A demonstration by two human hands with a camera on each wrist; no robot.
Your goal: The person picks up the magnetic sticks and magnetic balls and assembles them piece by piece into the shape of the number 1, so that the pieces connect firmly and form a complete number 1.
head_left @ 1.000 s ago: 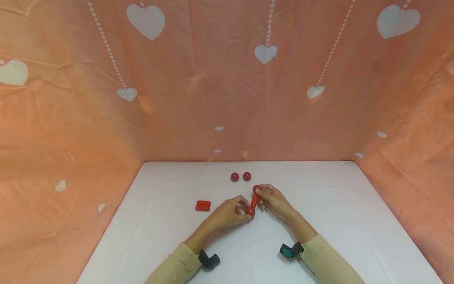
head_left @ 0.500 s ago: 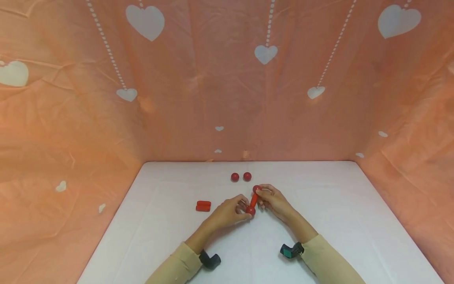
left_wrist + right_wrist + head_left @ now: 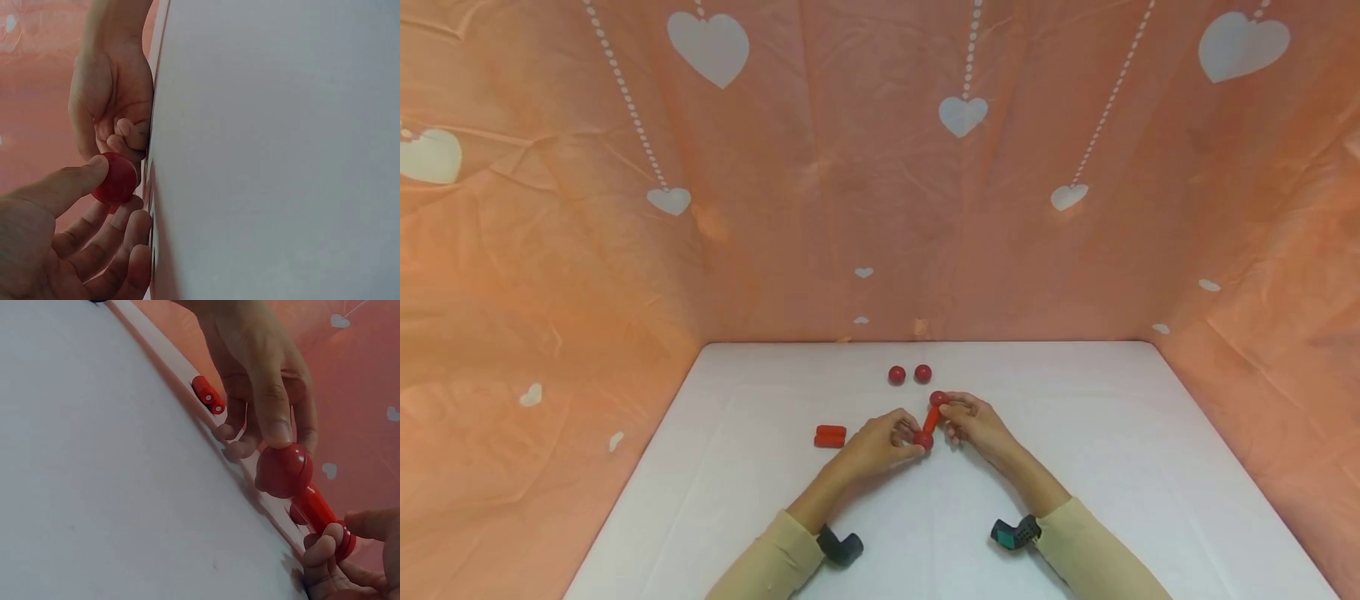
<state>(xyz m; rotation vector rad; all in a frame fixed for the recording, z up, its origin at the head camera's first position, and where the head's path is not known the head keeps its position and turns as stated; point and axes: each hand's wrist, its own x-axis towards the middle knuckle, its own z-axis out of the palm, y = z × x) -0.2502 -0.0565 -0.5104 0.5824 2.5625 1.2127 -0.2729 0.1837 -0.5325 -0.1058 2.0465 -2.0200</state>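
A short red rod [image 3: 931, 419] has a red ball at each end, making a dumbbell shape. My left hand [image 3: 880, 442] pinches the nearer ball [image 3: 285, 470] between thumb and fingertips; in the left wrist view this ball [image 3: 115, 179] hides most of the rod. At the other end, my right hand [image 3: 981, 427] pinches the farther ball [image 3: 938, 399] with thumb and fingers. The right wrist view shows the rod [image 3: 315, 511] running straight between both balls, held close over the white table.
Two loose red balls [image 3: 910, 374] sit side by side behind the hands. Left of the left hand, two red rods [image 3: 830, 436] lie parallel; pale round spots mark their ends in the right wrist view. An orange cloth [image 3: 880, 208] with white hearts surrounds the white table [image 3: 1075, 400].
The left hand's ball has come up against the rod's near end and moved slightly away from me. Both hands and the joined piece have then shifted a little left. The loose pieces stay put.
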